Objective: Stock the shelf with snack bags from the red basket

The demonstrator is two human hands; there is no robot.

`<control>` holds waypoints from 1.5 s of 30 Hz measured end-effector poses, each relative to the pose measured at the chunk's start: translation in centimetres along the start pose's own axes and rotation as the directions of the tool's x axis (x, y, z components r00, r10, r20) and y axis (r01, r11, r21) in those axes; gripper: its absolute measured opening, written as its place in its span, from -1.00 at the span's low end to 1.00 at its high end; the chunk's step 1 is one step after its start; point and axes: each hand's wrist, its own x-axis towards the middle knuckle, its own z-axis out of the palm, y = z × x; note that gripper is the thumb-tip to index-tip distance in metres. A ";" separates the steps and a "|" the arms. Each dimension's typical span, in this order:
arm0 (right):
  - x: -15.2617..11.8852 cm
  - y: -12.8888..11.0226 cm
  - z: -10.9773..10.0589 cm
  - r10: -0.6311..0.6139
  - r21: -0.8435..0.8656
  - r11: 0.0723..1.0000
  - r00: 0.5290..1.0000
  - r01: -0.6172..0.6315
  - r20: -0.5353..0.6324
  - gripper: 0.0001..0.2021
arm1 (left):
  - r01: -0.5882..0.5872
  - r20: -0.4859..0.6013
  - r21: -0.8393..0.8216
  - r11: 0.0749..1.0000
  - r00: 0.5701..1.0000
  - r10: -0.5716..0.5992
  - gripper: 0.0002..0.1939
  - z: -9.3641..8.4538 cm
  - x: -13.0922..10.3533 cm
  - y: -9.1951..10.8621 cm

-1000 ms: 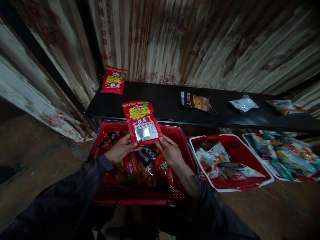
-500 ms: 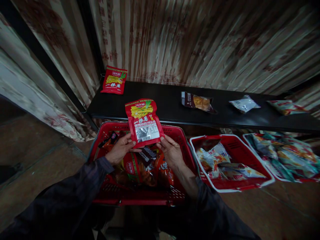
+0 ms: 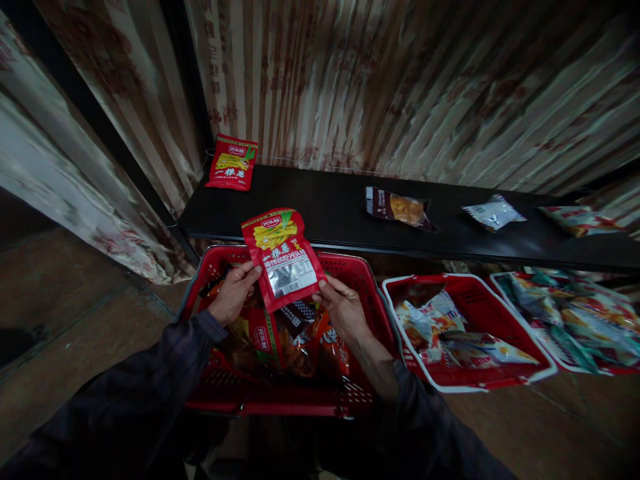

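Observation:
Between my two hands is a red snack packet [image 3: 283,257] with yellow sticks printed on it and a silvery window, tilted with its top to the left. My left hand [image 3: 235,292] pinches its left edge. At its lower right corner, my right hand [image 3: 345,308] grips it between thumb and fingers. Beneath the packet stands a red shopping basket [image 3: 367,273] holding several snack packs, among them a dark checkered pack [image 3: 296,316] and another red and yellow packet [image 3: 260,337]. The packet in my hands covers part of the basket's contents.
A black shelf [image 3: 310,193] runs behind the basket. On it lie a matching red packet [image 3: 233,163], a brown pack [image 3: 401,208], a white pack [image 3: 495,213] and a colourful pack [image 3: 580,220]. Two more red baskets, one nearer [image 3: 480,293] and one farther right [image 3: 505,287], contain snack bags.
The red packet in my hands has tilted further, its top swinging left and its body dropping slightly. My left hand has shifted up along the packet's left edge.

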 end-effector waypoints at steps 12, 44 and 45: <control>0.5 0.2 -0.6 -0.080 -0.024 0.997 0.997 0.080 -0.003 -0.73 | 0.008 0.100 -0.043 0.999 0.995 -0.004 -0.57 0.8 -0.8 0.9; 0.3 -0.9 -0.8 -0.266 -0.261 0.929 0.964 0.263 0.022 -0.75 | 0.053 0.332 0.122 0.991 0.939 -0.091 -0.69 1.2 -1.6 -0.2; 0.4 -0.8 -0.9 -0.297 -0.291 0.911 0.955 0.292 0.028 -0.74 | 0.048 0.335 0.124 0.991 0.938 -0.088 -0.69 1.2 -1.6 -0.2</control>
